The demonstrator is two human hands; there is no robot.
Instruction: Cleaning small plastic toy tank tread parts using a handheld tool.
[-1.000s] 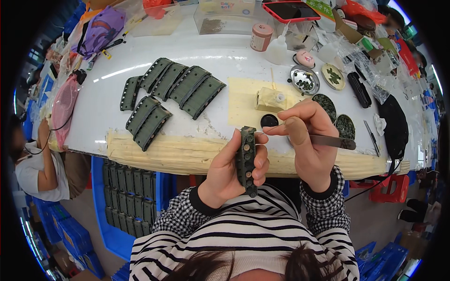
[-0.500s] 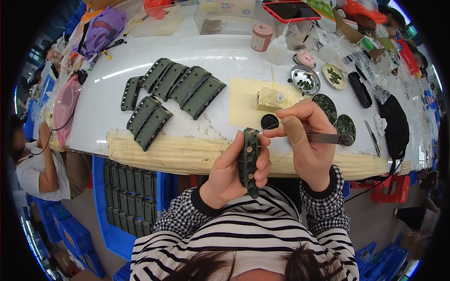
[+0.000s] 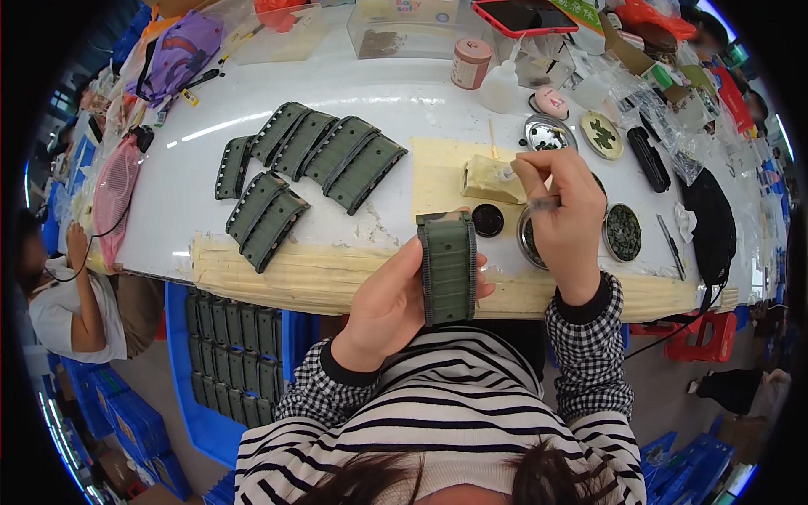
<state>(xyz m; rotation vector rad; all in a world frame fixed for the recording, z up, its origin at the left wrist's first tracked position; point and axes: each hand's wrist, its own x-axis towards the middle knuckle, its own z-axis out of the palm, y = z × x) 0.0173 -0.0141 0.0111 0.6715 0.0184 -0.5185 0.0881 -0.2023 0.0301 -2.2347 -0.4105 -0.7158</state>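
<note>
My left hand (image 3: 383, 307) grips a dark green model tank chassis (image 3: 448, 269) above the table's front edge. Its ribbed flat face is turned up, and notched tracks run along both long sides. Closed round metal tweezers (image 3: 545, 203), my right hand (image 3: 568, 206) is over a tape-covered block (image 3: 490, 181) with a small white nozzle. The tweezers' tips are hidden or too fine to make out. Beside the block lies a round black cap (image 3: 487, 220). Partly behind my right hand are round tins; one tin (image 3: 623, 233) of small dark green parts shows to its right.
Several similar green chassis (image 3: 349, 160) lie at the left of the table. More fill a blue crate (image 3: 198, 404) below its edge. A craft knife (image 3: 669, 254), a black case (image 3: 647, 160) and a black mask (image 3: 707, 223) lie at the right. Another person sits far left.
My right hand has moved away from the chassis, up to the block's nozzle. My left hand has turned the chassis from its wheeled side to its ribbed flat face.
</note>
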